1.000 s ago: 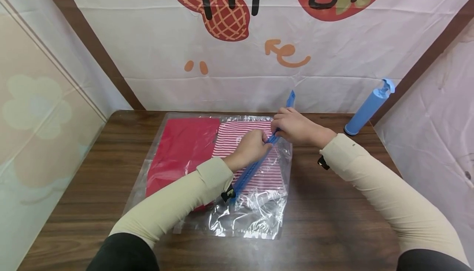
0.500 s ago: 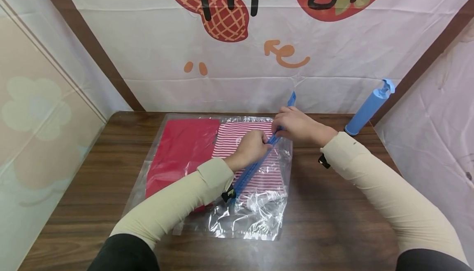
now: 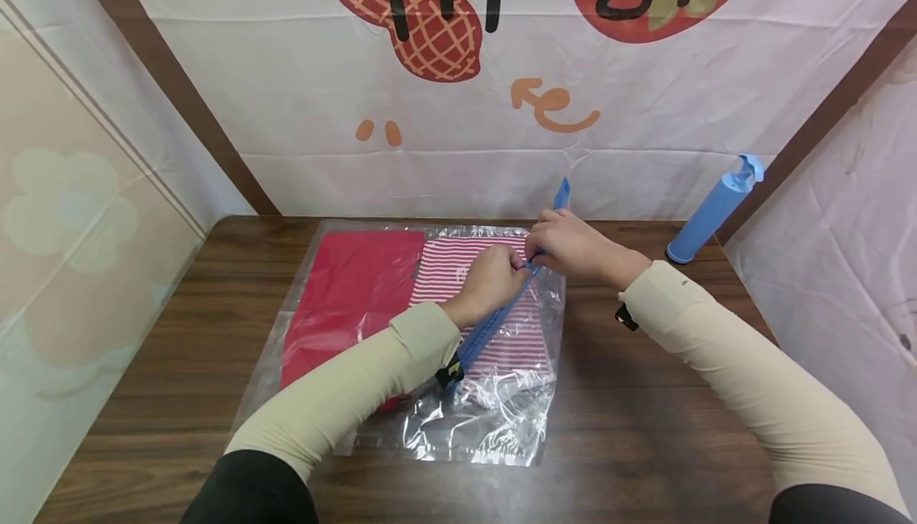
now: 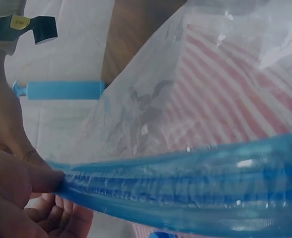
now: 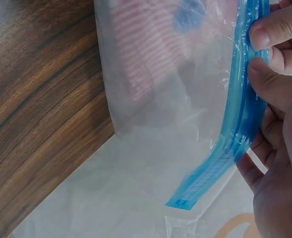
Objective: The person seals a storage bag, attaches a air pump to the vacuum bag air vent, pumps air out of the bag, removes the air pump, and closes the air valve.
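Note:
A clear plastic zip bag (image 3: 494, 432) lies on the table, with red cloth (image 3: 351, 293) and red-and-white striped cloth (image 3: 458, 257) inside. Its blue zip strip (image 3: 487, 329) is lifted and runs diagonally across the bag. My left hand (image 3: 490, 281) pinches the strip partway along, thumb on top. Just beyond it, my right hand (image 3: 576, 245) pinches the same strip near its far end, whose tip sticks up past the knuckles. In the right wrist view, both thumbs press the zip strip (image 5: 243, 104) close together, with the right hand's fingers (image 5: 265, 139) behind it.
A blue hand pump (image 3: 709, 217) stands tilted at the back right of the wooden table (image 3: 645, 412). Behind the table hangs a printed white cloth (image 3: 301, 110), and more cloth closes in both sides.
My left hand has slid a little up along the zip strip, closer to my right hand. The right hand has barely moved and keeps its pinch.

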`<state>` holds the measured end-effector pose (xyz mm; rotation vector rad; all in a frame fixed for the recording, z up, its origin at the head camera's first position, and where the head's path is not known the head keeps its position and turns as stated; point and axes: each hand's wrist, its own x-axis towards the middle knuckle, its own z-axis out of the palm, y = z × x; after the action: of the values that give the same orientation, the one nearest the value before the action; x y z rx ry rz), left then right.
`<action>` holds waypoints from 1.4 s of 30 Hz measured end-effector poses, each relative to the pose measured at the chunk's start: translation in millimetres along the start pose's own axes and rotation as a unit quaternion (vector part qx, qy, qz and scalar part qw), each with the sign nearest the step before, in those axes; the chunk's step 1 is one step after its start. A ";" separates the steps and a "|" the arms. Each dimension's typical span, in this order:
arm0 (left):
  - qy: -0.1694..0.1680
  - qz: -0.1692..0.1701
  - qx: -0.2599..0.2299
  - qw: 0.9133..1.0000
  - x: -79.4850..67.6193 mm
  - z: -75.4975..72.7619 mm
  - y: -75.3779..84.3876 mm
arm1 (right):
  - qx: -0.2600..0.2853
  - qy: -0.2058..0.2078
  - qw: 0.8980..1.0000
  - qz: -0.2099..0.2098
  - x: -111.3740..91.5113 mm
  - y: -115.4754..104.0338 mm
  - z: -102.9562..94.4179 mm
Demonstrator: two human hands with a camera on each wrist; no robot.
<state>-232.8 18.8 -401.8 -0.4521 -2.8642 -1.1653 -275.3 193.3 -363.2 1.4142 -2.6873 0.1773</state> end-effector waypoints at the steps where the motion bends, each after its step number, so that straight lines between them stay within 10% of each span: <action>1: 0.001 0.000 0.004 1.000 0.4 0.4 0.0 | -0.005 0.001 1.000 -0.003 0.2 -0.2 1.2; 29: -0.050 -0.034 0.020 0.998 -3.2 -12.6 -1.4 | -0.052 -0.069 0.996 0.036 14.0 10.8 -18.9; 42: -0.016 -0.007 -0.003 1.000 9.7 -6.8 0.8 | -0.070 -0.052 0.996 0.020 13.0 9.1 -16.4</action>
<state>-242.5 17.2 -395.1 -0.4576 -2.8969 -1.1792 -289.5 190.3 -345.6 1.3662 -2.7489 -0.0833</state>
